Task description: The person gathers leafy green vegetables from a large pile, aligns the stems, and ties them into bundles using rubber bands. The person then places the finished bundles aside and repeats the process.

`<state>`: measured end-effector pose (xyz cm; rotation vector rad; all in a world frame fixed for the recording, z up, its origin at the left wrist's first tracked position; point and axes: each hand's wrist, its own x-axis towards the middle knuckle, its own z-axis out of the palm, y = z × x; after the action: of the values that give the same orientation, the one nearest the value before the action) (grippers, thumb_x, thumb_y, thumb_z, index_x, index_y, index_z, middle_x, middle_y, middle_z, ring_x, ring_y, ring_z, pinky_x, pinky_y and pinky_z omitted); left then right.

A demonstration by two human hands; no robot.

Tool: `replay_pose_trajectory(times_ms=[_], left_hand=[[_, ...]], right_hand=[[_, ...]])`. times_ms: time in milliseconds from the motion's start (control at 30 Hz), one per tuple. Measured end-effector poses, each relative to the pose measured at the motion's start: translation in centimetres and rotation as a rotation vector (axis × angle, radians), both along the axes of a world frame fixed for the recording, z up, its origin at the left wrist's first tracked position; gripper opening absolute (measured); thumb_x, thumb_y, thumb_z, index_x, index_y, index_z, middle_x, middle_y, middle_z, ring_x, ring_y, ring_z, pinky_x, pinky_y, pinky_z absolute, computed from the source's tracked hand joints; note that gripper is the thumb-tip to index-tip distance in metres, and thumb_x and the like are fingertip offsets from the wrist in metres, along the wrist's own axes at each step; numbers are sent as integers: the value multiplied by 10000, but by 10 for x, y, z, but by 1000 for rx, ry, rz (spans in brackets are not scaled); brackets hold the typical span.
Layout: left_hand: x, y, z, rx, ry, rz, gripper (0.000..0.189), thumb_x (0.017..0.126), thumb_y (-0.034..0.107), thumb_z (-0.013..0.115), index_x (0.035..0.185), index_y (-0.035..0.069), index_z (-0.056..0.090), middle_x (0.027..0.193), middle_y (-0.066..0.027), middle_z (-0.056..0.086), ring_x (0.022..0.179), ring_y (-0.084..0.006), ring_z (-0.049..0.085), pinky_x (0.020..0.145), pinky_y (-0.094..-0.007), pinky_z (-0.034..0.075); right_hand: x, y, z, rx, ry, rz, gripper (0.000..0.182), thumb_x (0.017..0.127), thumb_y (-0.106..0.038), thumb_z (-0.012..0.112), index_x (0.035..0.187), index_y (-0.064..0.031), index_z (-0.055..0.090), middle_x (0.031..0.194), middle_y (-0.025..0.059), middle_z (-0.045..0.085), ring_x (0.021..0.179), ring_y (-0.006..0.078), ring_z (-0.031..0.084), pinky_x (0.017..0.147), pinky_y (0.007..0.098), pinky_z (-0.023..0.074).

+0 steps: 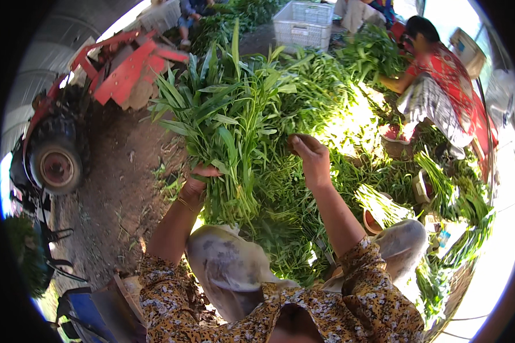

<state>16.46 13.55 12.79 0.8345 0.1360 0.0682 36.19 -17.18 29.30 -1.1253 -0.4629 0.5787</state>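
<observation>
My left hand (pixel 197 182) is closed around the stems of a large bunch of long-leaved greens (pixel 236 115), which looks like water spinach. The bunch stands roughly upright above my knee, leaves pointing away from me and cut stem ends towards me. To its right, my right hand (pixel 311 156) is raised over a spread heap of loose greens (pixel 283 188). Its fingers are curled with the thumb against them, and no stem plainly shows in them. The greens behind blend with the fingertips.
Left stands a red wheeled machine (pixel 124 64) with a black tyre (pixel 56 165). A white plastic crate (pixel 302 30) is at the back. A person in red (pixel 448 81) squats at right with greens. Near my right knee, bundled stems (pixel 382 206) rest on a brown bowl (pixel 371 223).
</observation>
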Motion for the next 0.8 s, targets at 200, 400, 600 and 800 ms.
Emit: replay_pose_trajectory(times_ms=[200, 400, 600, 800], left_hand=[[35, -79, 62, 733, 56, -25, 323, 911, 229, 471, 1163, 35, 529, 1132, -63, 582, 1015, -242, 559, 911, -380, 446], [34, -246, 168, -70, 96, 68, 427, 823, 192, 566, 1202, 13, 484, 1070, -181, 585, 914, -303, 605, 806, -408, 521], [35, -292, 175, -442, -209, -328, 681, 680, 287, 715, 1255, 41, 445, 1109, -167, 481, 970, -268, 498, 878, -429, 425], [40, -267, 181, -521, -203, -388, 404, 824, 325, 586, 1146, 89, 525, 1049, -67, 472, 926, -206, 478, 857, -382, 368]], right_hand=[[41, -43, 69, -132, -285, -46, 412, 821, -353, 624, 886, 53, 635, 716, 77, 626, 645, 119, 535, 604, 275, 437], [70, -109, 75, 31, -112, -133, 162, 832, -126, 609, 822, 29, 652, 642, 17, 594, 536, 76, 492, 497, 221, 388], [147, -217, 49, 177, -6, -641, 145, 812, -134, 576, 742, -11, 609, 677, 19, 572, 584, 87, 507, 562, 225, 457], [111, -221, -21, -949, -659, 87, 529, 775, -373, 677, 1147, -17, 559, 1029, 191, 624, 920, 275, 609, 816, 351, 481]])
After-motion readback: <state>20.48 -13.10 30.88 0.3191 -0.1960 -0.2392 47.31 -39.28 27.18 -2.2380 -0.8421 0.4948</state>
